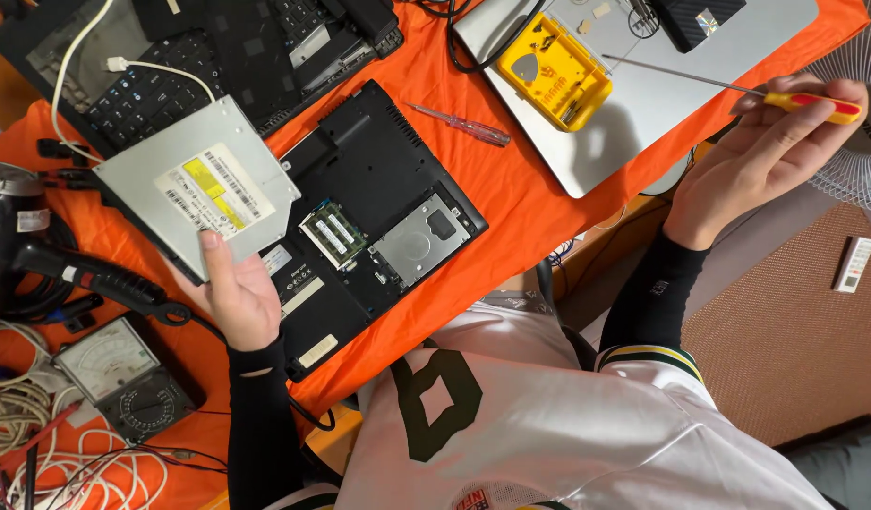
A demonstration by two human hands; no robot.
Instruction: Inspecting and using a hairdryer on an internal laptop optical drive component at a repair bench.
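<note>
My left hand [235, 295] holds a flat silver optical drive [195, 184] with a white and yellow label, lifted over the left end of an upturned black laptop [379, 161]. The laptop's base is open, showing a green memory module [333, 233] and a silver hard drive [421, 241]. My right hand [761, 156] is raised off the right side of the table, gripping a screwdriver [813, 104] with a yellow and red handle; its thin shaft points left over a closed silver laptop [643, 104].
An orange cloth [492, 189] covers the table. A second small screwdriver [464, 125] lies on it. A yellow bit case [554, 71] rests on the silver laptop. An analog multimeter [114, 373], tangled cables [67, 463] and another opened laptop [199, 57] crowd the left.
</note>
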